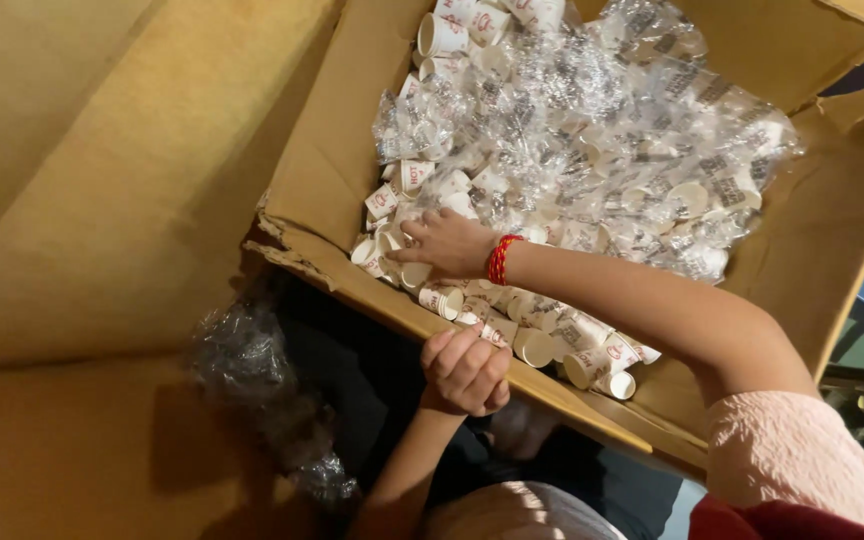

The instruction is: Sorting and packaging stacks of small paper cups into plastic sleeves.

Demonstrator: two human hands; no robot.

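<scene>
A person leans over a large cardboard box filled with small white paper cups and crinkled clear plastic wrapping. The right hand, a red thread bracelet at its wrist, reaches into the box from the right and rests on the loose cups near the box's torn front edge, its fingers spread and curled over several of them; whether its grip is closed on any one cup cannot be told. The left hand comes up from below and has its grip curled shut against the box's front wall, right at the rim, just beside the cups lying along that edge. A pink sleeve covers the right upper arm. Outside the box, to the lower left, a bunch of clear plastic lies against another brown cardboard surface.
</scene>
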